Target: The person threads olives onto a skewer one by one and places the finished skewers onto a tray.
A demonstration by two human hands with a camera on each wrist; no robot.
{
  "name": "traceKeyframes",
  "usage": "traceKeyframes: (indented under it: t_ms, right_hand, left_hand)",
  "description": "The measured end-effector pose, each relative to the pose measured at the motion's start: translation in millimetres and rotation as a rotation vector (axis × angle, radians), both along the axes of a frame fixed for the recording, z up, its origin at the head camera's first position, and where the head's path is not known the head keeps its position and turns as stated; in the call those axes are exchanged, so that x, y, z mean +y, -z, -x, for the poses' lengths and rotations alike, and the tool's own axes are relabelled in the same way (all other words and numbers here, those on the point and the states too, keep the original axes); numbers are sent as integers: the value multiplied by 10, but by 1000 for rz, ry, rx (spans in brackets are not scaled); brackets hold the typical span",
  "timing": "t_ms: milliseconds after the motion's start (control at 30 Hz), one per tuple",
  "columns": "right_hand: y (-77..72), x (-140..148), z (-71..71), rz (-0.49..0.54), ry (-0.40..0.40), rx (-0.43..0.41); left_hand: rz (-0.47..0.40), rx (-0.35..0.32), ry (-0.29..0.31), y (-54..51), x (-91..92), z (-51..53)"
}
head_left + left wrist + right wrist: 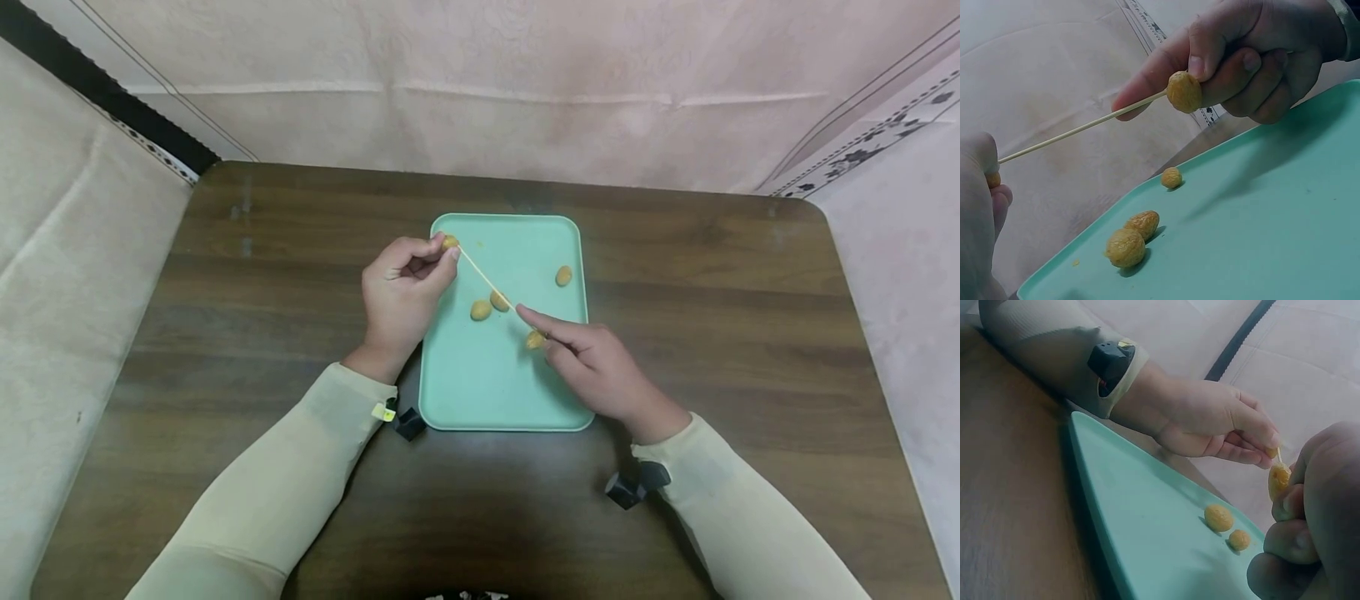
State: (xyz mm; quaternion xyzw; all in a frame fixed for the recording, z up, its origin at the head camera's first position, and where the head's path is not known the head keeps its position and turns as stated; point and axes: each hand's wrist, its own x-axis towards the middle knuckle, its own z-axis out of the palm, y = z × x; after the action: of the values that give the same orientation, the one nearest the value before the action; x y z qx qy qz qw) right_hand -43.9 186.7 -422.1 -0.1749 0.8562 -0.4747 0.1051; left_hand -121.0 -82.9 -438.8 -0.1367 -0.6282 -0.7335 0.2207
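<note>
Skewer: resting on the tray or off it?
Off it. The left wrist view shows the skewer above the tray, with open air beneath it, spanning between the left hand and right hand.

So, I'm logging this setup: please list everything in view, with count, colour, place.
Table: 1, brown, centre
Tray: 1, mint green, on the table
Stick: 1, pale, above the tray
Held lumps: 2, tan, towards the stick's ends
Loose lumps: 3, tan, on the tray
Backdrop cloth: count unclear, pale, around the table
Strip: 1, black, upper left
Partial object: count unclear, black and white, bottom edge
Wrist devices: 2, black, one per side
Sleeves: 2, pale, lower left and right
Left grip: 1, bare, pinching one held lump
Right grip: 1, bare, pinching the other
</note>
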Motion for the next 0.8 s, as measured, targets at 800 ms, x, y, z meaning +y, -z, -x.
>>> traceKeyframes:
  t_ms: [800]
  right_hand:
    - [91,22,3,27,8,2]
  left_hand:
    - [65,2,43,12,49,-42]
